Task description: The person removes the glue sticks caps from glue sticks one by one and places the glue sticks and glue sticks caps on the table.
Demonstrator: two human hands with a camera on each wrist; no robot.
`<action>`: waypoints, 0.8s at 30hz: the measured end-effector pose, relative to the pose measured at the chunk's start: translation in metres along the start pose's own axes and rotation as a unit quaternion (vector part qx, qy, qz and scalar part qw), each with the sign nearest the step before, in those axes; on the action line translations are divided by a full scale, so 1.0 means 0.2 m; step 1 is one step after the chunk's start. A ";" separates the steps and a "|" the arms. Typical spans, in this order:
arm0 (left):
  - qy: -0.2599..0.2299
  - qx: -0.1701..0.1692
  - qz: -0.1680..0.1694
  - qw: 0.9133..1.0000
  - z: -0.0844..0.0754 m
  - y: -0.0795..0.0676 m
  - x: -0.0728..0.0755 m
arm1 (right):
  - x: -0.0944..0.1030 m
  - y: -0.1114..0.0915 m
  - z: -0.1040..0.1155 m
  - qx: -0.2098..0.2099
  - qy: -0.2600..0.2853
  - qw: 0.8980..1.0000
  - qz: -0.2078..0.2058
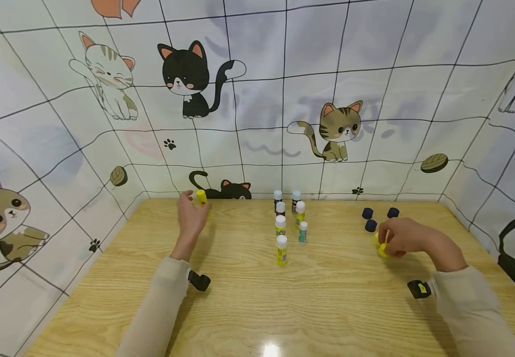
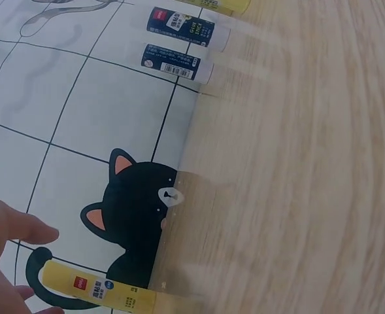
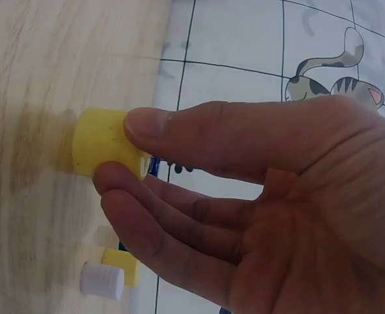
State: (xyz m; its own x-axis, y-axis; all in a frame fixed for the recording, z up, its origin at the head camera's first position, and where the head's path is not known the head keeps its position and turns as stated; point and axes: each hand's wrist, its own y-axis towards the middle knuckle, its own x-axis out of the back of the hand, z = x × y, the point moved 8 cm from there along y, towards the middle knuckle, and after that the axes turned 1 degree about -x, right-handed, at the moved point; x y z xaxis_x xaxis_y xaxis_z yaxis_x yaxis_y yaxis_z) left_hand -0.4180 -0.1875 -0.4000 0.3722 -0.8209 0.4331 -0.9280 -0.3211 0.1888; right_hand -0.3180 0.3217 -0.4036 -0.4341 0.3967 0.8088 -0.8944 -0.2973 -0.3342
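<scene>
At the back left, my left hand (image 1: 192, 214) is beside an upright yellow glue stick (image 2: 97, 286). Its thumb stands apart from the stick in the left wrist view, and the other fingertips are partly hidden behind it. On the right side of the table, my right hand (image 3: 244, 196) pinches a yellow cap (image 3: 107, 142) between thumb and fingertip, close to the tabletop. Past that hand lie another yellow cap (image 3: 128, 263) and a small white cap (image 3: 102, 281). Several dark blue caps (image 1: 371, 226) sit just behind the right hand.
Several white-capped glue sticks stand upright mid-table, among them a yellow one (image 1: 281, 250) in front, a small green one (image 1: 303, 233) and a dark blue one (image 1: 296, 202) at the back. A cat-print sheet (image 1: 261, 99) rises behind the wooden table (image 1: 257, 302).
</scene>
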 end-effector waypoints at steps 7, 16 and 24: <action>-0.012 0.019 0.046 0.999 0.04 0.02 -0.03 | -0.03 0.01 -0.04 -0.015 0.024 1.000 0.010; -0.031 0.038 0.104 0.993 0.09 0.04 -0.07 | 0.00 0.00 -0.05 -0.038 0.018 0.999 0.018; -0.040 0.042 0.124 0.991 0.16 0.11 -0.10 | 0.07 -0.03 -0.03 -0.028 -0.012 1.000 0.002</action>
State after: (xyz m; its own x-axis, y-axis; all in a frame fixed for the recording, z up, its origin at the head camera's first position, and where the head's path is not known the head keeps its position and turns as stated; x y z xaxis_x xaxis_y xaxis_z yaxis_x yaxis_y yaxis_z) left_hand -0.4469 -0.1934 -0.4317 0.1333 -0.9134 0.3845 -0.9901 -0.1404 0.0098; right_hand -0.3199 0.3349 -0.3926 -0.4357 0.3742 0.8186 -0.8975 -0.2496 -0.3637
